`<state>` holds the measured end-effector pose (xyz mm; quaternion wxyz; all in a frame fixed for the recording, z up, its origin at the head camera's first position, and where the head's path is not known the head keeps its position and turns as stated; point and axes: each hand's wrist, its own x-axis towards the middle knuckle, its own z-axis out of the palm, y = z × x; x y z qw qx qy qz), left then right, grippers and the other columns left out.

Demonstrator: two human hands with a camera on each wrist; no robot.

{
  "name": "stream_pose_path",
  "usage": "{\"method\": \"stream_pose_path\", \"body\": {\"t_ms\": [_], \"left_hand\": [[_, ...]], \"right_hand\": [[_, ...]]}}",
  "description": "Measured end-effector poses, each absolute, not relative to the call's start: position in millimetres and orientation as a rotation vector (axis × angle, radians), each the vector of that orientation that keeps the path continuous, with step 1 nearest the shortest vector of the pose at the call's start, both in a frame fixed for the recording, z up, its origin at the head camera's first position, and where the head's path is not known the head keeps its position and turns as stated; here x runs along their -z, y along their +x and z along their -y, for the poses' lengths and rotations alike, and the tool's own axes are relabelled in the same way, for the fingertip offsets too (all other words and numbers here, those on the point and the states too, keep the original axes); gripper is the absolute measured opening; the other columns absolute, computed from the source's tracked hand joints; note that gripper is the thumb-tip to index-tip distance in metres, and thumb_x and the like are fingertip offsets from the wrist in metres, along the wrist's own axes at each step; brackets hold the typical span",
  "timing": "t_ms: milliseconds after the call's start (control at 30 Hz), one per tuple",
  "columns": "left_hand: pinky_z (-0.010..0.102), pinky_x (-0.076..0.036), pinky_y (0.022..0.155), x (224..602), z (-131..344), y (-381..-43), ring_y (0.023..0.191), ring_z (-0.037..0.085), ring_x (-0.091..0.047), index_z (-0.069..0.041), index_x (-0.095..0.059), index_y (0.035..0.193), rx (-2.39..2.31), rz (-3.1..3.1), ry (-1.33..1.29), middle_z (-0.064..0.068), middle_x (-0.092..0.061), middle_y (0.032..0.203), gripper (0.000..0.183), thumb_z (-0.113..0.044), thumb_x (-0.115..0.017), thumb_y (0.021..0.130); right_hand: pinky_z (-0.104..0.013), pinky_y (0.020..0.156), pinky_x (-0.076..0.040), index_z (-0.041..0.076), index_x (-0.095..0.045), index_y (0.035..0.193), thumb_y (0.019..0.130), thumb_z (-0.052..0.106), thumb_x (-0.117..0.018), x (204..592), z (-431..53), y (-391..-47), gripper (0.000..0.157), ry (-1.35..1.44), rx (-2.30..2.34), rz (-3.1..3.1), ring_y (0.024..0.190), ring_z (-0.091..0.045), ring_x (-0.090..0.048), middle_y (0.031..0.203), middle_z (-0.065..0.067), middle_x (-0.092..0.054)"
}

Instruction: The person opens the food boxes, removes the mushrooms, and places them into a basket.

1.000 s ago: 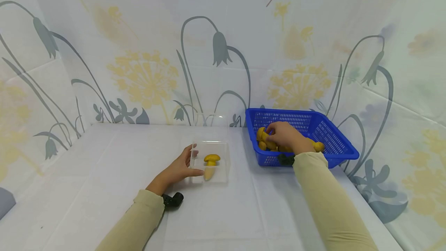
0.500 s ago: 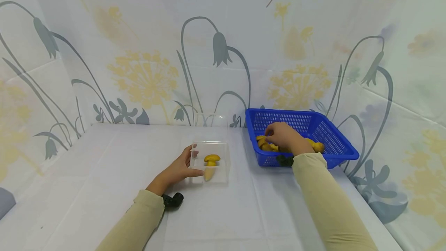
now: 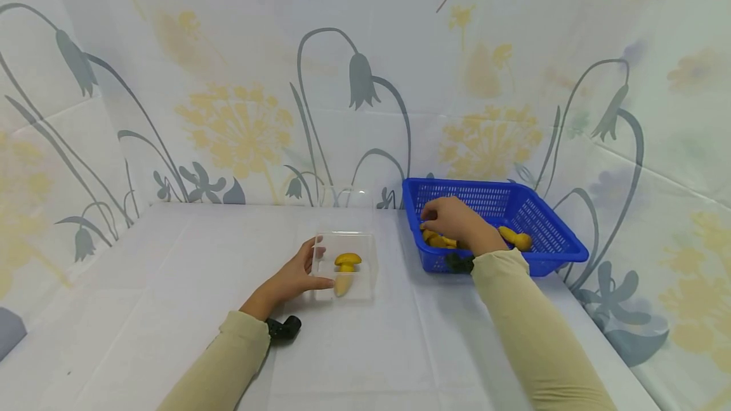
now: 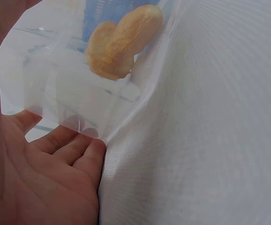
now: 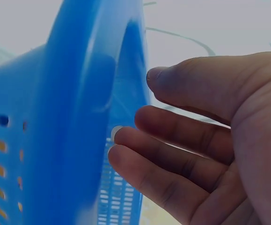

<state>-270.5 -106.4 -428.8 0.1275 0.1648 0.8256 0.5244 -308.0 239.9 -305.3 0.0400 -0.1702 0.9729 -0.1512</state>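
Observation:
In the head view, a clear plastic box (image 3: 370,284) with a yellow mushroom (image 3: 347,260) inside sits on the white table. My left hand (image 3: 294,278) holds its left side, thumb at the front and fingers behind. The left wrist view shows those fingertips (image 4: 95,145) against the clear wall, and the mushroom (image 4: 126,42) further in. My right hand (image 3: 454,219) is over the left part of a blue basket (image 3: 551,224), above several yellow mushrooms (image 3: 438,240). In the right wrist view its fingers are loosely bent, apart from the thumb, with nothing between them.
The box's clear lid (image 3: 345,198) stands raised behind it. Another yellow mushroom (image 3: 516,238) lies further right in the basket. A flowered cloth (image 3: 245,68) hangs behind the table, and a grey object (image 3: 10,330) shows at the left edge.
A mushroom upright at my right fingers a second ago has dropped down among the others in the basket. My right hand has shifted slightly left. The left hand and box stay put.

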Motion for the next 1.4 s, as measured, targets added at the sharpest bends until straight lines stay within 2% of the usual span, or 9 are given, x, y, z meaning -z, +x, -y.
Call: {"method": "stream_pose_path", "body": {"t_ms": [300,700,933,1233,1400], "left_hand": [[0.050,-0.021,0.120,429.5,106.3,-271.1,0.150,0.032,-0.019,-0.018,-0.009,0.155,-1.542,-2.389,0.487,0.016,-0.024,0.160,0.105,-0.029,-0.080,0.079],[0.049,-0.019,0.120,430.4,107.3,-269.7,0.150,0.030,-0.016,-0.019,-0.008,0.155,-1.552,-2.375,0.487,0.015,-0.022,0.160,0.106,-0.028,-0.081,0.079],[0.049,-0.020,0.120,431.9,107.4,-271.1,0.150,0.031,-0.017,-0.019,-0.009,0.155,-1.552,-2.377,0.485,0.015,-0.023,0.160,0.105,-0.029,-0.081,0.079],[0.049,-0.021,0.120,430.7,107.2,-271.5,0.150,0.031,-0.019,-0.020,-0.010,0.155,-1.550,-2.389,0.490,0.015,-0.024,0.160,0.104,-0.029,-0.080,0.079],[0.047,-0.021,0.120,429.2,107.1,-270.6,0.150,0.030,-0.019,-0.020,-0.010,0.155,-1.551,-2.389,0.487,0.014,-0.025,0.160,0.103,-0.027,-0.080,0.079]], "right_hand": [[-0.039,0.088,-0.053,0.012,-0.071,0.103,0.092,0.019,-0.064,303.2,-225.3,-303.0,0.015,-0.600,0.417,-2.996,0.092,-0.019,-0.060,0.100,-0.004,-0.069],[-0.035,0.081,-0.054,0.012,-0.070,0.107,0.093,0.019,-0.064,300.4,-207.7,-293.7,0.018,-0.627,0.390,-3.006,0.086,-0.016,-0.060,0.099,-0.004,-0.069],[-0.037,0.085,-0.055,0.009,-0.071,0.108,0.093,0.017,-0.063,301.0,-201.0,-294.4,0.019,-0.719,0.347,-3.036,0.091,-0.018,-0.062,0.104,-0.005,-0.070],[-0.036,0.088,-0.056,0.013,-0.071,0.107,0.093,0.019,-0.063,299.3,-177.8,-291.3,0.016,-0.721,0.385,-2.982,0.096,-0.018,-0.062,0.103,-0.002,-0.070],[-0.033,0.088,-0.056,0.015,-0.071,0.105,0.093,0.018,-0.064,300.7,-162.6,-290.8,0.014,-0.818,0.329,-2.964,0.095,-0.017,-0.063,0.101,0.000,-0.070]]}}
